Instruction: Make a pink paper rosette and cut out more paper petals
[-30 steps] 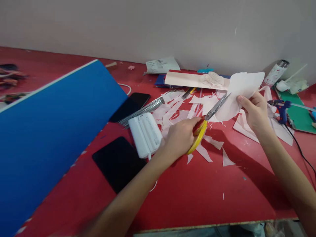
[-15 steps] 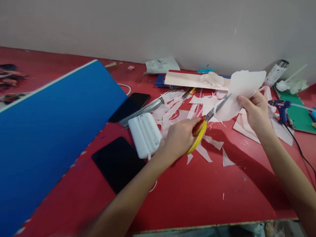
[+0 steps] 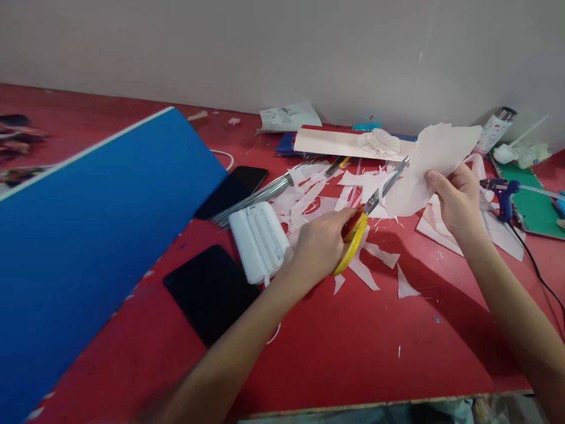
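Observation:
My left hand (image 3: 320, 244) is wrapped round the yellow and red handles of a pair of scissors (image 3: 368, 218). Its steel blades point up and to the right, into the edge of a pale pink sheet of paper (image 3: 435, 168). My right hand (image 3: 457, 200) pinches that sheet from the right and holds it above the red table (image 3: 353, 347). Several pale paper offcuts (image 3: 322, 194) lie scattered on the table beneath and to the left of the blades.
A large blue board (image 3: 88, 235) slants across the left. Beside it lie two dark phones (image 3: 209, 291), a white case (image 3: 260, 241) and a bundle of metal wires (image 3: 256, 197). A blue glue gun (image 3: 503, 194) with its black cable, a green mat (image 3: 536, 206) and a can (image 3: 494, 129) sit at the right.
The scissors have tilted steeper and cut further into the sheet. My right hand has lifted the paper slightly up and to the right.

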{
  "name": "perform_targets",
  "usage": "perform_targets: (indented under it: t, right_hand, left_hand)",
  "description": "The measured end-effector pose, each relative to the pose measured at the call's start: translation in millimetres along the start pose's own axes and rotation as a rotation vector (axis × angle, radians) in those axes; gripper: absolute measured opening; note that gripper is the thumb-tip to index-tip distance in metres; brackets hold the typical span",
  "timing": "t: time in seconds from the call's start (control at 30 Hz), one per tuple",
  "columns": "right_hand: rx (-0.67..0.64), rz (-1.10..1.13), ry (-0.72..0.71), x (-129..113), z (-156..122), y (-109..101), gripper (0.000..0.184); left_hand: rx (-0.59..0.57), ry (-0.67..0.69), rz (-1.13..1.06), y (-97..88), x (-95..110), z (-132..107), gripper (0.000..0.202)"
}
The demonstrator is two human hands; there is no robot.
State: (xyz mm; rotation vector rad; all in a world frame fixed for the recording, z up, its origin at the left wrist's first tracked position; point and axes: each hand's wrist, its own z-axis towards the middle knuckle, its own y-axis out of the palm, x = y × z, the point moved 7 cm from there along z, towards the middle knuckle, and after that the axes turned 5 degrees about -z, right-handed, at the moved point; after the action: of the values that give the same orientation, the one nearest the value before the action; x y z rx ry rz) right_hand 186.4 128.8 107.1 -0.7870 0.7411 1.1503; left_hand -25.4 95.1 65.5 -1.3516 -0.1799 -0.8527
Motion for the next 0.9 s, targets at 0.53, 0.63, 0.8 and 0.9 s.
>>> perform_targets:
  t: [0.53,0.63,0.8,0.9]
  right_hand:
    - [-0.044,-0.104,-0.009,-9.2,0.2,0.0,0.003]
    - [-0.049,-0.128,0.012,-7.5,-0.5,0.3,0.003]
    - [-0.058,-0.149,0.029,-5.1,-1.4,1.4,0.004]
    - [-0.066,-0.124,0.020,-5.1,-1.8,2.3,0.004]
  left_hand:
    - [-0.030,-0.043,0.117,1.8,2.0,1.5,0.034]
    - [-0.022,-0.042,0.103,1.9,1.5,1.2,0.035]
    - [-0.023,-0.044,0.107,1.6,2.8,1.9,0.034]
    - [-0.021,-0.061,0.109,0.5,3.6,2.2,0.033]
